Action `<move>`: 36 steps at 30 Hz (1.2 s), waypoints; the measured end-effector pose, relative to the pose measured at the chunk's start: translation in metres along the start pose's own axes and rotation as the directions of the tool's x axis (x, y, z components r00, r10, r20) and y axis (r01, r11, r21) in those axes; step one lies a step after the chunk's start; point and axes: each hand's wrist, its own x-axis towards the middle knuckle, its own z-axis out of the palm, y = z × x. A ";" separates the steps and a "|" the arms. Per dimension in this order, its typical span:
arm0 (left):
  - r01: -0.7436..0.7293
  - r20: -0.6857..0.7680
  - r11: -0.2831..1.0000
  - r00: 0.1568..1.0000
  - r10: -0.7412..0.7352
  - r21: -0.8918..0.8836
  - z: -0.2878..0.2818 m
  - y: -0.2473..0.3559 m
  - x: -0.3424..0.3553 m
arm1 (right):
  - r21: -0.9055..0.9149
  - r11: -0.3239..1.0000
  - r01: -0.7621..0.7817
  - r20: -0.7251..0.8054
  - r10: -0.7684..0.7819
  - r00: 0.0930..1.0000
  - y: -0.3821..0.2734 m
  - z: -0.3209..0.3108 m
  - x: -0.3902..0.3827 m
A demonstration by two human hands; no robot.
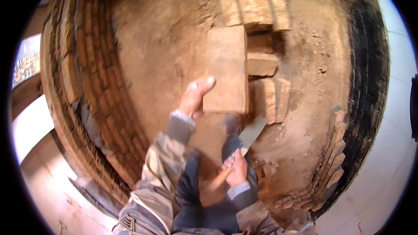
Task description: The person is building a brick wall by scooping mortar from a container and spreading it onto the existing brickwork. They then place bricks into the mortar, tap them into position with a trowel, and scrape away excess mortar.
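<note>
My left hand (194,96) grips a tan brick (225,69) by its near left corner, thumb along the left side and the other fingers hidden beneath. The brick is held up in front of me, its broad face toward the camera. Lower and to the right, my right hand (236,168) is closed round the handle of a tool with a flat grey rectangular blade (253,132), which looks like a bricklayer's trowel or brick knife. Its wooden handle end (222,177) sticks out toward me. The blade points up and to the right, apart from the brick.
Stacked bricks (252,0) lie on the dirt floor (152,39) ahead, with more loose bricks (271,98) nearer. A brick wall (93,61) curves along my left. At right stand a blackened wall (368,61) and a low stepped row of bricks (333,161).
</note>
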 end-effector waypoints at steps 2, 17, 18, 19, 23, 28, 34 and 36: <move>0.039 0.036 0.987 0.999 -0.034 -0.154 -0.033 -0.016 -0.075 | -0.075 0.997 0.011 0.012 -0.010 1.000 0.009 0.000 0.003; -0.246 0.001 0.684 0.941 0.339 -0.686 -0.188 0.042 -0.330 | -0.768 0.085 0.635 0.624 -0.120 0.772 0.076 0.050 -0.145; -0.299 -0.039 0.697 0.931 0.364 -0.652 -0.192 0.043 -0.339 | -0.646 -0.162 0.746 0.762 -0.091 0.641 0.072 0.055 -0.158; -0.352 -0.079 0.707 0.918 0.389 -0.613 -0.196 0.045 -0.347 | -0.498 -0.315 0.808 0.851 0.004 0.526 0.064 0.063 -0.167; -0.366 -0.210 0.775 0.931 0.299 -0.515 -0.211 0.056 -0.386 | 0.139 -0.619 0.773 0.839 0.488 0.241 0.067 0.129 -0.227; -0.252 -0.321 0.900 0.937 0.136 -0.357 -0.246 0.013 -0.398 | 0.447 -0.689 0.571 0.692 0.670 0.268 0.075 0.206 -0.235; -0.373 -0.327 0.865 0.907 0.264 -0.336 -0.222 0.015 -0.433 | -0.033 -0.828 0.560 0.886 0.235 0.400 0.094 0.228 -0.174; -0.375 -0.345 0.840 0.906 0.244 -0.392 -0.224 0.004 -0.435 | -0.171 -0.761 0.625 0.871 0.179 0.457 0.100 0.198 -0.178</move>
